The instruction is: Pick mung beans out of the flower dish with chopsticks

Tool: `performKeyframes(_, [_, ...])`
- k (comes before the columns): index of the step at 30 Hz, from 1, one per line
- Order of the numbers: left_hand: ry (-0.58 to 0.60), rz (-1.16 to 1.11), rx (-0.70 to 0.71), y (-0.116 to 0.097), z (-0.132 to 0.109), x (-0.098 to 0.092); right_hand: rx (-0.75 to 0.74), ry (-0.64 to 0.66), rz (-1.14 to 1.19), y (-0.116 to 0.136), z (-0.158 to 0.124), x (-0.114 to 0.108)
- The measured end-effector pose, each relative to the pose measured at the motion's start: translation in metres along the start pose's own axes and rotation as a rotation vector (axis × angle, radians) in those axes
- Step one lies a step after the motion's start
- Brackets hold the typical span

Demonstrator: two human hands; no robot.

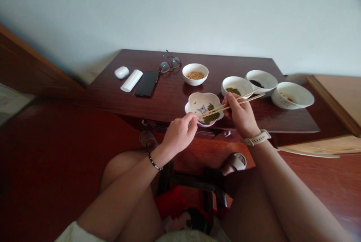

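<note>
My right hand (239, 112) is closed around a pair of light wooden chopsticks (248, 100). Their tips reach down into a flower-shaped bowl (194, 102) with a cartoon picture inside. Green beans (210, 118), which look like mung beans, lie in its right and lower part. At the bowl's near left rim, my left hand (182, 131) pinches the edge between thumb and fingers. Just behind my right hand stands a white bowl (239, 82) with more green beans (233, 91) in it.
Farther right are a bowl (265, 76) with black grains and a larger bowl (301, 101) with a little pale content. A bowl (194, 81) of yellowish grains stands at the back. Glasses (170, 65), a phone (147, 84), a white case (131, 81) and a rounded white case (122, 72) lie left.
</note>
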State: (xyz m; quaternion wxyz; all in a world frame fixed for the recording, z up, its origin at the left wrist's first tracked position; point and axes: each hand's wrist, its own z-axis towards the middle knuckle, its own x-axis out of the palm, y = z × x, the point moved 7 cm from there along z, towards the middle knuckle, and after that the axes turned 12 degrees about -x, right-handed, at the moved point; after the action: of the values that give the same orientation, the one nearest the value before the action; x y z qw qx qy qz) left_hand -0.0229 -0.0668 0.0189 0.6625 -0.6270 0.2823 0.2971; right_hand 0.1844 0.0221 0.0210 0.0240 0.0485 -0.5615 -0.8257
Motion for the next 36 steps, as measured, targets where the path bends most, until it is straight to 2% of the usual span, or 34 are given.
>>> performKeyframes(16, [-0.035,-0.003,-0.01,0.0,0.003,0.001,-0.078,-0.03,0.07,-0.012,-0.001,-0.004])
performKeyframes(26, [-0.039,-0.034,0.0,0.001,0.002,0.0,-0.093,-0.087,0.121,-0.012,-0.004,-0.002])
performKeyframes(36, [-0.059,-0.013,-0.01,0.0,0.003,0.003,-0.089,-0.133,0.164,-0.023,0.0,-0.004])
